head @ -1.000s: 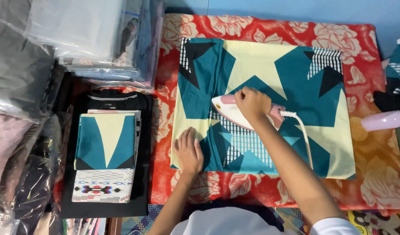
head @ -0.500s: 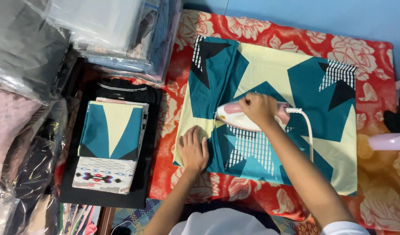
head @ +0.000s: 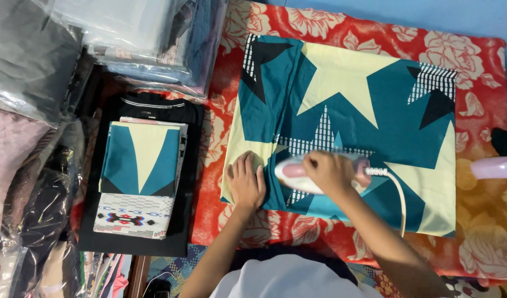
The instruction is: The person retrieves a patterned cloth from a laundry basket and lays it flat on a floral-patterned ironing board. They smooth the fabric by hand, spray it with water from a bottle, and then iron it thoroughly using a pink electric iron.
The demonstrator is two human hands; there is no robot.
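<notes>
A teal and pale-yellow patterned cloth (head: 347, 105) lies spread flat on a red floral blanket (head: 485, 66). My right hand (head: 328, 171) grips the handle of a white and pink clothes iron (head: 295, 175), which rests on the cloth's near part. The iron's white cord (head: 397, 193) trails to the right and down. My left hand (head: 246, 182) lies flat, fingers together, pressing the cloth's near left corner, just left of the iron's tip.
A stack of folded cloths (head: 140, 176) sits on a black garment (head: 159, 110) to the left. Clear plastic bags of clothing (head: 143, 38) are piled at the upper left and along the left edge. A pale lilac object (head: 496, 167) pokes in at right.
The iron and my right hand have slid toward me and leftward over the cloth. My left hand stays pressed on the near left corner. The view has shifted.
</notes>
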